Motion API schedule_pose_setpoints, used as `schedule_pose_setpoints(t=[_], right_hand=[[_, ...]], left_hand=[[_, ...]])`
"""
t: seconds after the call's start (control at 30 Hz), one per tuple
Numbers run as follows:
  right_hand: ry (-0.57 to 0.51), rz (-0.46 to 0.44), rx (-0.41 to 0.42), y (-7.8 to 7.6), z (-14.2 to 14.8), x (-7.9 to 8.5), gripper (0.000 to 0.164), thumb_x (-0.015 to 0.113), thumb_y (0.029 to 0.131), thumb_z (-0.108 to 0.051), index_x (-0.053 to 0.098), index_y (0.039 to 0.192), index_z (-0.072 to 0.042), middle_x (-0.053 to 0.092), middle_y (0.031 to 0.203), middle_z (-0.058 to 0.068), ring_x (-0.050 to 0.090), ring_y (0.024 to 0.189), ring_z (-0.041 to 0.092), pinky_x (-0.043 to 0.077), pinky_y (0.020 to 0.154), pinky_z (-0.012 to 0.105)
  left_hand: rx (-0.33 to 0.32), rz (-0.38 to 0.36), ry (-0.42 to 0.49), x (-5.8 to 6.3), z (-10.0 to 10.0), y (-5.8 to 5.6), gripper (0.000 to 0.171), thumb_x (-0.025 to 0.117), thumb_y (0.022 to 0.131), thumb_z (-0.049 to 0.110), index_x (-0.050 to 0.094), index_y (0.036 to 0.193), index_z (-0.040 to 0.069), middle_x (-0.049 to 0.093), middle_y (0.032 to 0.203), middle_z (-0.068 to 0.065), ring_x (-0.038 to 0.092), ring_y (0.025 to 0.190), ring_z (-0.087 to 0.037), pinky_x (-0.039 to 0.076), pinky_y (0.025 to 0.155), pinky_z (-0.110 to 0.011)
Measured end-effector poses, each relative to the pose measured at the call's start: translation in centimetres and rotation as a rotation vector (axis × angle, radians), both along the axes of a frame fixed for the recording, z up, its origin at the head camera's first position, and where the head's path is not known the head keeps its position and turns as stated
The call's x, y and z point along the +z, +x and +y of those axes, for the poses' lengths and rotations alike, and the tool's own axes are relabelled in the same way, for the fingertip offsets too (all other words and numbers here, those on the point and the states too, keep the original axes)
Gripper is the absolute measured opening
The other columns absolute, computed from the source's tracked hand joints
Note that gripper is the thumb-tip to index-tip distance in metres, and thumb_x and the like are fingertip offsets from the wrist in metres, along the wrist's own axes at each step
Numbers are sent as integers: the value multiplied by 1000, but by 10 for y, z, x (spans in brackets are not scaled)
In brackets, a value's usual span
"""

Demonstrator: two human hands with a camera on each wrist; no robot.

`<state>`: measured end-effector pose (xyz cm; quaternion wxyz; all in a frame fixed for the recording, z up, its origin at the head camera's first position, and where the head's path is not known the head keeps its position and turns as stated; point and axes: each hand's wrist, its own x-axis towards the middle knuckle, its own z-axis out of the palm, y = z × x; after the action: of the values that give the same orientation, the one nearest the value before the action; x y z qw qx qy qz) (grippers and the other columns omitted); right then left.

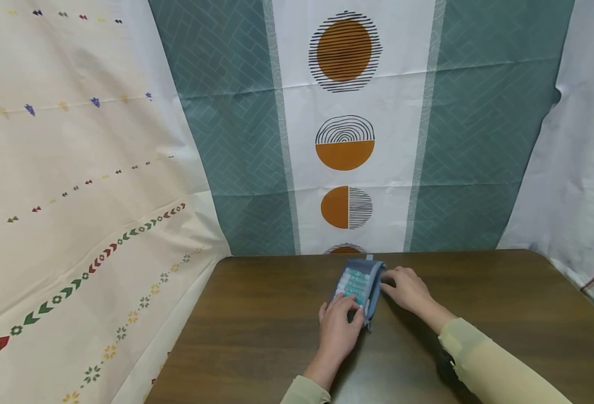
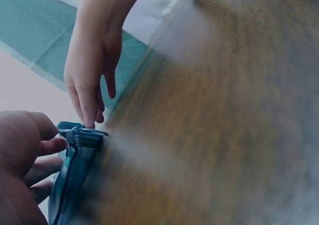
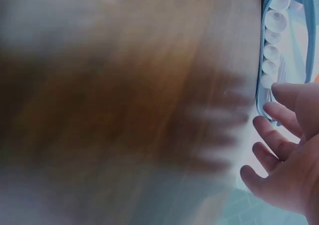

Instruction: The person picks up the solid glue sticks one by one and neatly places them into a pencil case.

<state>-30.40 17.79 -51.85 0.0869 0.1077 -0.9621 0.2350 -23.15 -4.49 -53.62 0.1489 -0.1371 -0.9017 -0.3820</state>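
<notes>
A blue-grey zip pouch [image 1: 374,289] lies near the table's far edge, a window in its top showing white sticks with teal labels [image 1: 353,283]. Its zip side gapes open on the right, where a row of round white stick ends [image 3: 275,21] shows in the right wrist view. My left hand [image 1: 338,328] grips the pouch's near end, thumb and fingers at the zip corner [image 2: 82,135] in the left wrist view. Beside the opening, my right hand [image 1: 405,287] has its fingers loosely spread with nothing held, fingertips close to the pouch's edge.
The brown wooden table [image 1: 256,325] ends just beyond the pouch. Behind it hangs a green and white cloth [image 1: 246,140] with orange circles. A cream patterned cloth [image 1: 84,196] drapes along the left side, and a white cloth [image 1: 579,168] hangs on the right.
</notes>
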Motion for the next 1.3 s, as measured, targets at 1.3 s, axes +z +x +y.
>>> schedule_pose_setpoints(t=[1.3], right_hand=[[45,86,19,74,40,17,41,82,100,-25,75,133,-2,70,132,25,57,131,55,47,100,77]], left_hand=[[-161,-16,-557,23,7,20,41,72,106,40,70,147,37,57,162,6,49,152,-23,47,111,-59]])
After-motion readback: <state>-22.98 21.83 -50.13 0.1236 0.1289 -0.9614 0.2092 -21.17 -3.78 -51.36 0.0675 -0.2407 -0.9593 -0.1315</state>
